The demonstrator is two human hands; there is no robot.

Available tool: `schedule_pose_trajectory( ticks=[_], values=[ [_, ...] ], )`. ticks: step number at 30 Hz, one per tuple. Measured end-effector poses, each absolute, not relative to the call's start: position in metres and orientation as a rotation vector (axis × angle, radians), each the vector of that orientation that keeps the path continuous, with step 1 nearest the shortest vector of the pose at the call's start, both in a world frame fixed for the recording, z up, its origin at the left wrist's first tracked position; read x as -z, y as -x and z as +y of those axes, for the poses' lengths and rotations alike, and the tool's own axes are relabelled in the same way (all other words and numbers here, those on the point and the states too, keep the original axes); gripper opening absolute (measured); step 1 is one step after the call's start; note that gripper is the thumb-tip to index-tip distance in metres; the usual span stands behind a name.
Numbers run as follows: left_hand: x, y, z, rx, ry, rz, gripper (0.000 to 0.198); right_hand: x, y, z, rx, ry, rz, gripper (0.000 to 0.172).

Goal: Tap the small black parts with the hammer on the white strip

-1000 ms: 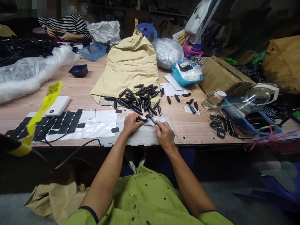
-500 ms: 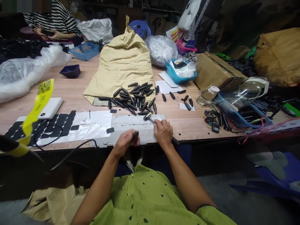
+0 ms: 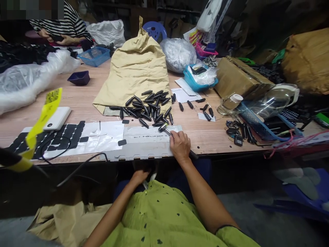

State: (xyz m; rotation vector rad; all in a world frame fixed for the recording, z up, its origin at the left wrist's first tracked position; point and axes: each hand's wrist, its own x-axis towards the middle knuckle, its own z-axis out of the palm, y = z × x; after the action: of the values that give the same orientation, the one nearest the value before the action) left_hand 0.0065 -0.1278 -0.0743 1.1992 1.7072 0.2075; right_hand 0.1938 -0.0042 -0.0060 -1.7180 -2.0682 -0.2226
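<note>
My right hand (image 3: 180, 145) rests on the table's front edge, closed on a small hammer (image 3: 164, 129) whose metal head lies on a grey-white plate (image 3: 144, 137). My left hand (image 3: 140, 176) is down below the table edge at my lap; its fingers are hidden in the dark. A pile of small black cylindrical parts (image 3: 150, 104) lies just beyond the plate, in front of a tan cloth sack (image 3: 137, 68).
A sheet of black stickers (image 3: 64, 137) and a white power bank (image 3: 58, 117) lie left. Loose black parts (image 3: 205, 111), blue baskets (image 3: 259, 123), a cardboard box (image 3: 236, 80) and plastic bags crowd the right and back. Another person in stripes (image 3: 64, 25) sits far left.
My left hand took a black part off the plate, drew it back over the table edge and dropped below the table. The right hand kept the hammer in place.
</note>
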Motion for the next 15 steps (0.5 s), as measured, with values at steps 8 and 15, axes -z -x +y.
schedule_pose_trajectory(
  ticks=[8, 15],
  values=[
    [-0.032, 0.009, -0.089, -0.470, -1.421, 0.944, 0.045, 0.006, -0.194, -0.004, 0.199, 1.719, -2.059, 0.026],
    [-0.031, 0.038, 0.026, -0.833, -1.840, 2.021, 0.037, 0.004, -0.194, -0.004, 0.164, 1.692, -2.067, 0.026]
  ],
)
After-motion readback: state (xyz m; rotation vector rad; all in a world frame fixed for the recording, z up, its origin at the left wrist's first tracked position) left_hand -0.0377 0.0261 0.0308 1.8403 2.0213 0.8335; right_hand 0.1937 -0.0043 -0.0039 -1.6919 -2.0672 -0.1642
